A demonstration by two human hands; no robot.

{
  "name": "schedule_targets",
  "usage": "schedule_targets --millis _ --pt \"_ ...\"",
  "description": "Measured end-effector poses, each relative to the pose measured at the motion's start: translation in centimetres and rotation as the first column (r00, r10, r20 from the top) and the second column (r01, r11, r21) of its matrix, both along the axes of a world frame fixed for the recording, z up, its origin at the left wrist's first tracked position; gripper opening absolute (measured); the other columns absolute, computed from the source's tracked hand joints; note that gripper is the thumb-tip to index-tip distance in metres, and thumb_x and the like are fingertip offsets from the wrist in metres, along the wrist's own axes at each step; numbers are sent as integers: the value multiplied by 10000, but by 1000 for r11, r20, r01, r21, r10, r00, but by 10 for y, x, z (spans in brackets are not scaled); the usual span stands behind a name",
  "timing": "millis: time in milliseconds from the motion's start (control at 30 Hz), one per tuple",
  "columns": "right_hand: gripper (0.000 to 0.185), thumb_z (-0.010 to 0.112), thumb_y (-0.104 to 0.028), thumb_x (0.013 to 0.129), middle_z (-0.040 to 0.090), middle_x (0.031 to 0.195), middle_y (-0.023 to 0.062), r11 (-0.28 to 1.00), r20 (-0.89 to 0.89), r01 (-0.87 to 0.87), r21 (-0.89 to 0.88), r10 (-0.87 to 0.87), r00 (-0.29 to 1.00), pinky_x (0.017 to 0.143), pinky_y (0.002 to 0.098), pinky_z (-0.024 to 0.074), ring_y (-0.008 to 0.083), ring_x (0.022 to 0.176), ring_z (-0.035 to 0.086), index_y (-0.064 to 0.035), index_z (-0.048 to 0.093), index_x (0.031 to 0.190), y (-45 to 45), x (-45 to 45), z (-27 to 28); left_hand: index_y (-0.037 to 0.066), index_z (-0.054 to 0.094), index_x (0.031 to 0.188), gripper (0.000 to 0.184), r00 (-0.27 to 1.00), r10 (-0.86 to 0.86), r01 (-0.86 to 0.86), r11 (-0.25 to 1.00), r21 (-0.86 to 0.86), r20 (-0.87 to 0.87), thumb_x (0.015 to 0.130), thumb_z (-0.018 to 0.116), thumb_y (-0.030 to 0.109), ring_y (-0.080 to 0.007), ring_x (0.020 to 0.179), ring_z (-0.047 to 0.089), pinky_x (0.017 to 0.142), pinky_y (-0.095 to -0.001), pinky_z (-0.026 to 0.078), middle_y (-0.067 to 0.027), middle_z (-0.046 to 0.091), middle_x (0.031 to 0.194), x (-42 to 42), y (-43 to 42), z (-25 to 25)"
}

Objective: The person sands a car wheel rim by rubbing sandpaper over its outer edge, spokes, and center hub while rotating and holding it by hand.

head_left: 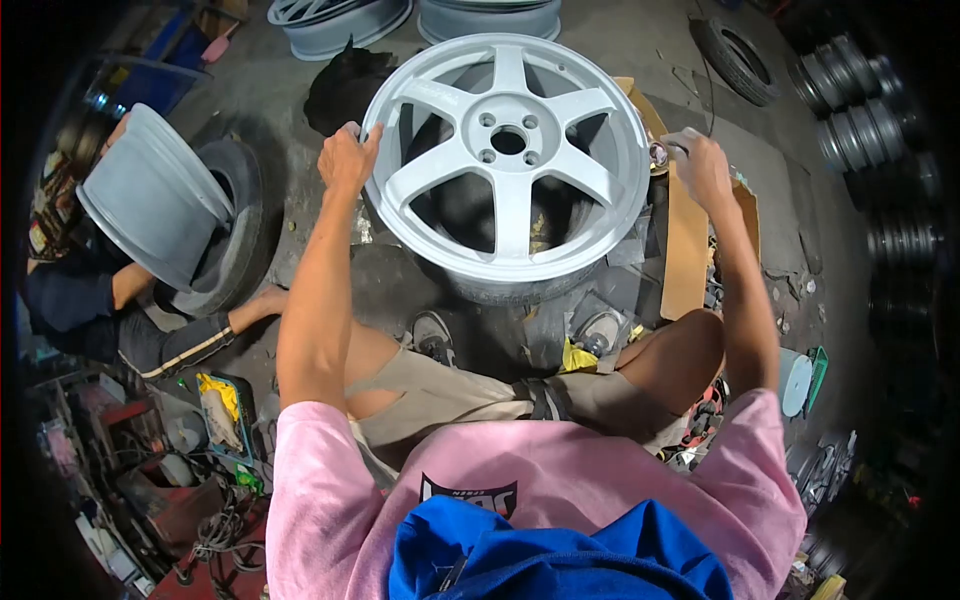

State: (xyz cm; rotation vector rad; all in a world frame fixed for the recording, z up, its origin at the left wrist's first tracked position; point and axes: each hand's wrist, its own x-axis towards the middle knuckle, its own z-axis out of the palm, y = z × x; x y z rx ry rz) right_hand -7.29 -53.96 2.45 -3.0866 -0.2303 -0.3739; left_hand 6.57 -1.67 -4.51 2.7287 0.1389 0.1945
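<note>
A light grey six-spoke wheel rim (512, 205) lies face up in front of me, on top of a dark tyre (520, 290). My left hand (350, 160) is closed at the rim's left edge, thumb and fingers pinching the lip. My right hand (703, 168) is just off the rim's right edge, its fingers bent together around something greyish and too small to name. Between that hand and the rim is a small round object (657, 155).
A co-worker's leg (190, 335) and another rim (155, 200) on a tyre (245, 215) are at left. An open cardboard box (685, 250) stands at right. Further rims (345, 30) lie behind. Tools and a yellow cloth (218, 400) are at lower left.
</note>
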Motion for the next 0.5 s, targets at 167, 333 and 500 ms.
schedule_targets --millis 167,333,500 --pt "249 650 -120 871 742 1027 227 879 -42 294 376 -300 953 851 465 555 422 960 710 -62 779 1076 0 -8 -71 49 758 1009 564 1000 4 -5 999 33 29 877 708 595 -451 991 711 851 -528 549 -248 750 990 23 -6 -10" --pt "273 721 -238 886 729 838 237 634 -244 504 586 -454 857 707 446 559 380 760 721 -35 778 1059 19 0 -56 50 763 1010 580 999 25 -23 999 -33 45 852 739 607 -455 995 707 849 -520 551 -256 747 987 49 -7 -9" --pt "401 733 -382 973 730 809 54 -44 -467 480 876 -321 824 686 351 524 188 708 655 -13 784 1121 0 1 -117 28 736 910 581 998 -61 60 998 -36 -2 828 768 602 -449 936 705 804 -524 532 -243 738 910 69 -7 -12"
